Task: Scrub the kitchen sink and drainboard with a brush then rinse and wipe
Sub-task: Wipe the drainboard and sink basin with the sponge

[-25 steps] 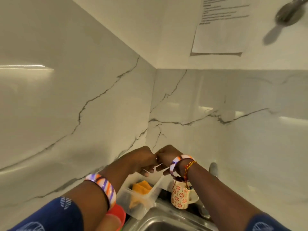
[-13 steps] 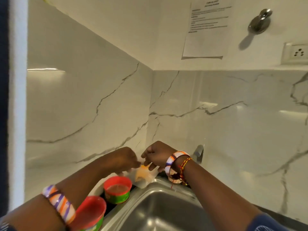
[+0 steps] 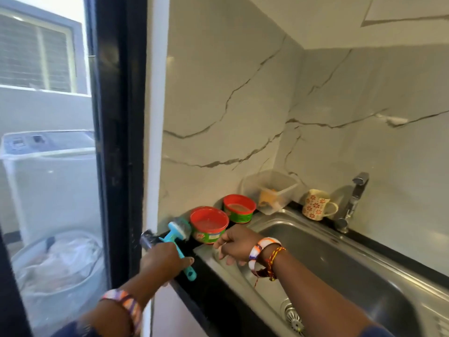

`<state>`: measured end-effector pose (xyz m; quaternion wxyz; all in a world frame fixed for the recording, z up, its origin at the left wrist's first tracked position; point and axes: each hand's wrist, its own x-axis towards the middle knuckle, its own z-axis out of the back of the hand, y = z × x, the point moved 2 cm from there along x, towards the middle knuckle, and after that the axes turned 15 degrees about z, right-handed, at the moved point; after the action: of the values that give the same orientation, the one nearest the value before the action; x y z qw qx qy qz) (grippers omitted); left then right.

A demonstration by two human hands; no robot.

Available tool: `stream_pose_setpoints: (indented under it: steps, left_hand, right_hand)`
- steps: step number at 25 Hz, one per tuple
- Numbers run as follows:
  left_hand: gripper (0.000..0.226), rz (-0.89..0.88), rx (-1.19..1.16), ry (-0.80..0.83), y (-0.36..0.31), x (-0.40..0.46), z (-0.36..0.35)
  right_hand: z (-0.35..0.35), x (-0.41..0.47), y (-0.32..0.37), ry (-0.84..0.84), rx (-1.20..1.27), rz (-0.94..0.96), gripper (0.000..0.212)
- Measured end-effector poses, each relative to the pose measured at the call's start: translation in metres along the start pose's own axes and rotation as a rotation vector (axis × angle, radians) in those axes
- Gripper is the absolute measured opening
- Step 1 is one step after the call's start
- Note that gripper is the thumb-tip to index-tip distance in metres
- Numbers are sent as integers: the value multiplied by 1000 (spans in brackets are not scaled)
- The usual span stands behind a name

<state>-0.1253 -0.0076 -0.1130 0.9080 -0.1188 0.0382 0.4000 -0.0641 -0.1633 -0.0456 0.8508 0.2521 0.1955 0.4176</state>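
Note:
My left hand (image 3: 165, 260) grips the teal handle of a scrub brush (image 3: 180, 233), whose bristled head points up and away over the black counter's left end. My right hand (image 3: 234, 243) hovers at the left rim of the steel sink (image 3: 340, 263), fingers loosely curled downward, with nothing visible in it. The basin looks dry, with its drain (image 3: 292, 314) at the near end. The tap (image 3: 352, 203) stands at the sink's far corner.
Two red-lidded green tubs (image 3: 209, 224) (image 3: 239, 211) stand on the counter just beyond my hands. Behind them are a clear plastic box (image 3: 269, 190) and a flowered mug (image 3: 315, 207). A black door frame (image 3: 116, 142) rises at left, with a washing machine (image 3: 48, 171) and basket (image 3: 56, 268) beyond the glass.
My view has swung left and down. Both hands left the plastic box at the back corner; my left hand now holds the teal brush and my right is at the sink rim.

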Motion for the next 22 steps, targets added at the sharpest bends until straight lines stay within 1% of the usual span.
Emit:
stream_pose_setpoints:
  steps: [2, 4, 5, 7, 9, 10, 12, 13, 15, 16, 18, 20, 22]
  left_hand:
    - [42, 66, -102, 29, -4, 0, -8]
    - [34, 127, -219, 78, 1, 3, -7]
    - [31, 167, -319, 116, 5, 3, -7]
    - [28, 230, -595, 197, 14, 4, -7]
    - [25, 214, -806, 207, 19, 0, -4]
    - [23, 184, -847, 174, 20, -4, -1]
    - [21, 105, -798, 11, 17, -12, 11]
    - [19, 64, -727, -91, 11, -14, 19]
    - [18, -31, -555, -246, -7, -14, 33]
    - [17, -77, -469, -284, -20, -11, 38]
    - [19, -129, -302, -308, -44, -2, 40]
    - [24, -118, -145, -303, -61, 2, 34]
    - [32, -106, -71, -306, -69, 2, 25]
  right_hand:
    - [-11, -2, 0, 30, -10, -1, 31]
    - [-13, -8, -5, 29, -29, 4, 32]
    - [-11, -13, -9, 17, -25, 3, 32]
    - [-6, -25, -19, -10, 9, -18, 31]
    - [-1, -39, -32, -56, 74, -54, 28]
    - [0, -46, -40, -77, 108, -74, 26]
    - [2, -57, -53, -112, 149, -103, 23]
    - [3, -62, -58, -131, 159, -112, 23]
    - [4, -69, -64, -166, 186, -115, 22]
    - [5, -72, -66, -180, 196, -114, 22]
    - [6, -80, -67, -194, 210, -114, 22]
    - [9, -92, -73, -218, 214, -105, 22]
    - [16, -106, -80, -265, 211, -99, 20]
